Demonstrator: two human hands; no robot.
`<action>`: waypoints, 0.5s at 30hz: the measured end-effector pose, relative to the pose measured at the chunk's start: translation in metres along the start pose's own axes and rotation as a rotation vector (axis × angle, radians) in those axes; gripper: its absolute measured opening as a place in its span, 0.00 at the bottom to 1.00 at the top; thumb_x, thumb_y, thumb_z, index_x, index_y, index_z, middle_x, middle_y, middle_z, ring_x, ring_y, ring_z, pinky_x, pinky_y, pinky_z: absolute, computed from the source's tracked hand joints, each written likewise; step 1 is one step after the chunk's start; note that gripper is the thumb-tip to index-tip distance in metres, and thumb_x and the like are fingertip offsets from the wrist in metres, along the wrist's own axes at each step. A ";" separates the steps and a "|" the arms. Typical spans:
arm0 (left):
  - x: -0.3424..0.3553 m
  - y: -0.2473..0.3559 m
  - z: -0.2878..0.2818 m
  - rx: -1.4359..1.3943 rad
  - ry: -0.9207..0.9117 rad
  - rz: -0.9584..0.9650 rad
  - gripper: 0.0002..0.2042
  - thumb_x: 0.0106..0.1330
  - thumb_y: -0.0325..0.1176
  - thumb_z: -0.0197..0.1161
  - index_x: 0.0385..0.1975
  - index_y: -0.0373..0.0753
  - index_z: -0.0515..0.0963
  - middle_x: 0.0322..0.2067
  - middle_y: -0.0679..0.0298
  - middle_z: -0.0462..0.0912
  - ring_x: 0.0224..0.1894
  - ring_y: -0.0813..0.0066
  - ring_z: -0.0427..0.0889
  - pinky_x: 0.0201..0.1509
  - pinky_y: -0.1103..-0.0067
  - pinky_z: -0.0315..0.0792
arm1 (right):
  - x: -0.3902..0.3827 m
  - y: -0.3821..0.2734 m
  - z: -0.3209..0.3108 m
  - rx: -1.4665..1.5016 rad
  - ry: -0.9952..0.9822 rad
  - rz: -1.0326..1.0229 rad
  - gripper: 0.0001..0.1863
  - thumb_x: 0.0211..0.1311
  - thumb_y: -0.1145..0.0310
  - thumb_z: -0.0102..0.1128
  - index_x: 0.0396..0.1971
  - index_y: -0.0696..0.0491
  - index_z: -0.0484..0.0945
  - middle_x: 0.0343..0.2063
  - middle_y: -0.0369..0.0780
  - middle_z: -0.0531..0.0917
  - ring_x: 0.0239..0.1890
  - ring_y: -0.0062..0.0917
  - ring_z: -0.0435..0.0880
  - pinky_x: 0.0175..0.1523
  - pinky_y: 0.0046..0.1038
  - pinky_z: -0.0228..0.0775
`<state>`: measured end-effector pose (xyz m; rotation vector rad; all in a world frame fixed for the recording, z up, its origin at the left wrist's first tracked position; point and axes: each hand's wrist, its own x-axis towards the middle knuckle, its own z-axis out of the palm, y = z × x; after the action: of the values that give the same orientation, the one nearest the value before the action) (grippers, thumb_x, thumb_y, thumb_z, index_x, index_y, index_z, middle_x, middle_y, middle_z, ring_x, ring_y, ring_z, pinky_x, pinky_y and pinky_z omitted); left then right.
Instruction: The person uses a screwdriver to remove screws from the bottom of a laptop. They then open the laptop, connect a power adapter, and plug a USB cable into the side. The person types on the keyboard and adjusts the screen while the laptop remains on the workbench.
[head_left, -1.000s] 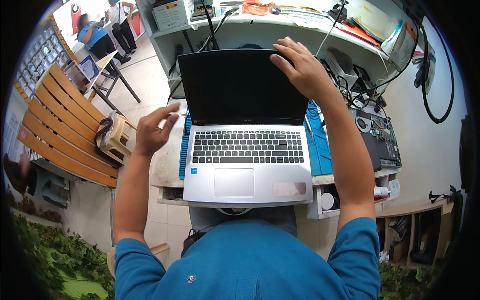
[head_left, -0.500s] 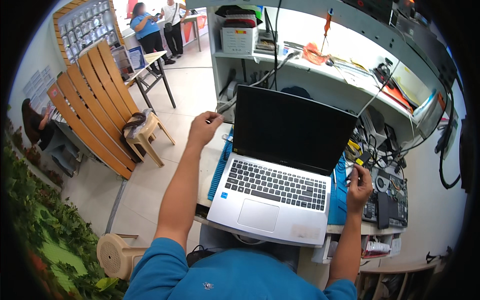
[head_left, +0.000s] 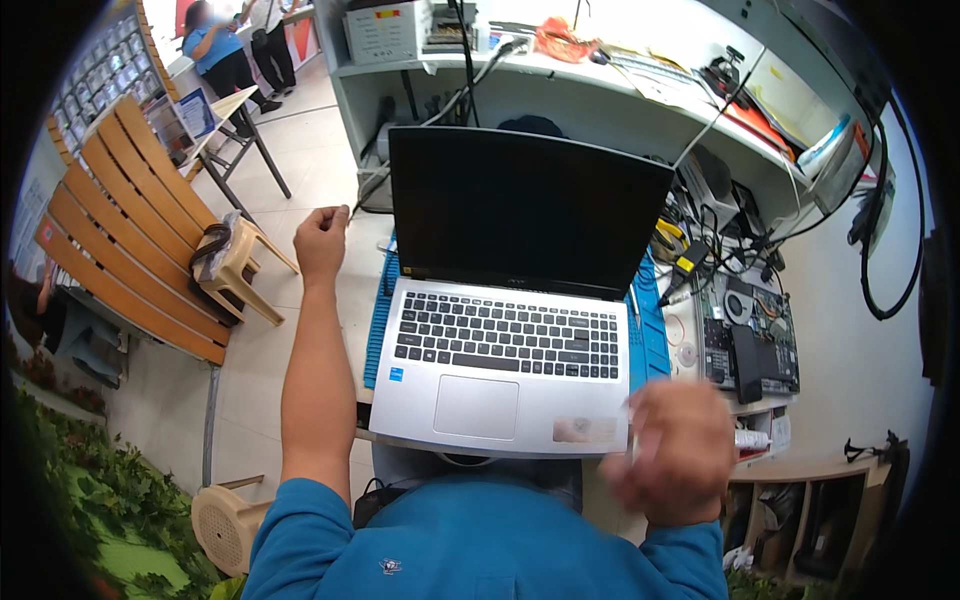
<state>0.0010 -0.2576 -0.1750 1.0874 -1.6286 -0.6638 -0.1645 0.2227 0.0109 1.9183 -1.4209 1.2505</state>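
Observation:
An opened silver laptop (head_left: 500, 410) faces me, its screen (head_left: 520, 210) black. It lies over a blue mat (head_left: 652, 320) that shows along both sides. Left of the screen, apart from it, my left hand (head_left: 322, 245) is raised with its fingers closed in a pinch; anything between them is too small or hidden to make out. My right hand (head_left: 680, 445) is smeared by motion close to the laptop's front right corner, and its fingers cannot be read.
Right of the mat lie an opened circuit-board assembly with a fan (head_left: 745, 330), a black adapter (head_left: 690, 258) and tangled cables. A shelf (head_left: 600, 78) stands behind the screen. At left are a plastic stool (head_left: 240, 268), a slatted wooden panel (head_left: 130, 240) and people farther off.
My right hand has come from the mat's right side down toward me, and blurs. My left hand stays raised beside the screen, slightly farther from it. The whole view has shifted.

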 end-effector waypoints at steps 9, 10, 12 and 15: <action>-0.002 0.001 -0.007 0.072 -0.036 0.129 0.14 0.75 0.40 0.74 0.42 0.33 0.92 0.28 0.63 0.91 0.30 0.78 0.83 0.39 0.76 0.78 | 0.034 -0.066 0.043 0.341 0.104 -0.295 0.15 0.58 0.67 0.70 0.21 0.55 0.72 0.25 0.39 0.80 0.21 0.22 0.72 0.23 0.27 0.59; -0.001 -0.007 -0.013 0.054 -0.040 0.123 0.14 0.76 0.40 0.74 0.43 0.32 0.92 0.28 0.62 0.91 0.30 0.79 0.83 0.39 0.77 0.77 | 0.031 -0.073 0.052 0.329 0.164 -0.264 0.15 0.56 0.67 0.69 0.20 0.54 0.71 0.25 0.39 0.79 0.21 0.22 0.71 0.23 0.26 0.58; 0.018 -0.041 -0.014 -0.035 -0.007 0.189 0.14 0.76 0.40 0.74 0.43 0.32 0.91 0.28 0.63 0.90 0.31 0.80 0.82 0.40 0.77 0.77 | 0.036 -0.073 0.045 0.333 0.115 -0.287 0.15 0.54 0.68 0.68 0.19 0.54 0.70 0.24 0.39 0.78 0.20 0.21 0.70 0.23 0.25 0.57; -0.002 0.006 0.004 0.014 -0.063 0.095 0.14 0.75 0.40 0.75 0.43 0.32 0.91 0.29 0.64 0.89 0.32 0.79 0.82 0.41 0.77 0.77 | 0.043 -0.053 0.005 0.267 -0.120 -0.403 0.14 0.50 0.69 0.68 0.17 0.55 0.70 0.23 0.38 0.78 0.20 0.20 0.69 0.22 0.24 0.55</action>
<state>-0.0049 -0.2533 -0.1725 1.0018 -1.7301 -0.6306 -0.1117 0.2166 0.0532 2.3459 -0.8838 1.1881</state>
